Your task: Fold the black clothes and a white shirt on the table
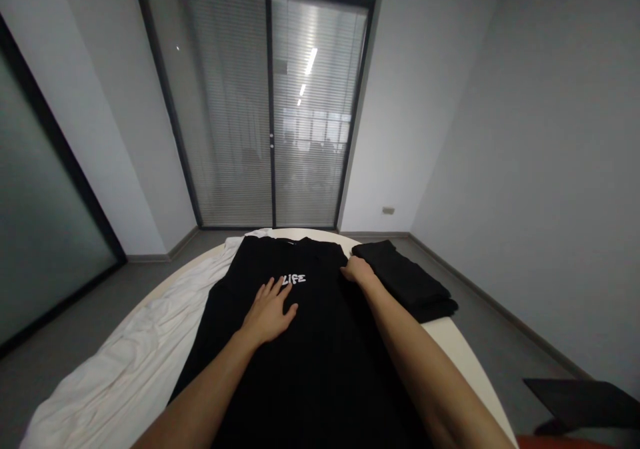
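A black T-shirt (300, 356) with white "LIFE" lettering lies spread flat down the middle of a white table (450, 342). My left hand (269, 312) rests flat on the shirt's chest just below the lettering, fingers stretched out and holding nothing. My right hand (357, 270) is further away at the shirt's right shoulder edge, with its fingers curled on the black cloth there.
A folded black garment (407, 281) lies on the table to the right of the shirt. White crumpled cloth (135, 362) covers the table's left side. A dark object (585, 399) sits low at the right. Glass doors with blinds (265, 109) stand beyond.
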The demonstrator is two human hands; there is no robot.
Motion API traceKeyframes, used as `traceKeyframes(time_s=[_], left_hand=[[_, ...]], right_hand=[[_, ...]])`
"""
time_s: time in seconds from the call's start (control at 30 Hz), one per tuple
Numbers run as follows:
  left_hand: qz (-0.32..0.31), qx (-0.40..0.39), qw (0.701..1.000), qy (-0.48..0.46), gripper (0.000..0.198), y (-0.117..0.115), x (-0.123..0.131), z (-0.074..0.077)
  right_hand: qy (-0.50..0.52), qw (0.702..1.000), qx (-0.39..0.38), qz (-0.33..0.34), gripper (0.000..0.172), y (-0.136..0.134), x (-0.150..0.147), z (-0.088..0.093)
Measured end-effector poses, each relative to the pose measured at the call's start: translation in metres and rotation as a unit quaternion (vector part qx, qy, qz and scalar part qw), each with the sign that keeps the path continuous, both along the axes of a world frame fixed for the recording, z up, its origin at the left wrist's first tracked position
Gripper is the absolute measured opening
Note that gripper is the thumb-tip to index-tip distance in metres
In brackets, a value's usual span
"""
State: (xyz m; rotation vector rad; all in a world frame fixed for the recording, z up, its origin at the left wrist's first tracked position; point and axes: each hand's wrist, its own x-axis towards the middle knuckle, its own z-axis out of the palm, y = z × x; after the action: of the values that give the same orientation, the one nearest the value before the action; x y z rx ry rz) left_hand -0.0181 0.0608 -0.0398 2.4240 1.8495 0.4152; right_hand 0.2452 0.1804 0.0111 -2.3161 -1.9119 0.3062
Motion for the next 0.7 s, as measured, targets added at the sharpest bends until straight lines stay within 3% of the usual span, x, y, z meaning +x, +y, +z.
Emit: traceKeyframes(time_s=[0.1,0.3,0.53,0.63,0.7], left_hand=[[0.000,0.002,1.000,0.000,0.062,0.001,-0.001,-0.001],[-0.003,0.002,1.000,-0.001,0.063,0.001,-0.002,-0.001],[-0.003,0.002,1.000,-0.005,0.063,0.000,-0.002,-0.001],[-0.003,-0.001,1.000,-0.003,0.063,-0.001,-0.001,0.001],[-0.001,-0.005,1.000,0.000,0.063,-0.002,0.000,0.003]], right_hand=[[-0.012,1.000,0.002,0.010,0.033,-0.003,0.003,0.000],[-0.040,0.999,0.027,0.006,0.034,-0.007,0.005,0.001],[-0.071,0.993,0.093,0.035,0.040,-0.024,-0.006,0.011],[-0.065,0.988,0.106,0.089,0.047,-0.032,-0.020,0.004],[-0.051,0.988,0.069,0.128,0.059,-0.037,-0.028,-0.007]])
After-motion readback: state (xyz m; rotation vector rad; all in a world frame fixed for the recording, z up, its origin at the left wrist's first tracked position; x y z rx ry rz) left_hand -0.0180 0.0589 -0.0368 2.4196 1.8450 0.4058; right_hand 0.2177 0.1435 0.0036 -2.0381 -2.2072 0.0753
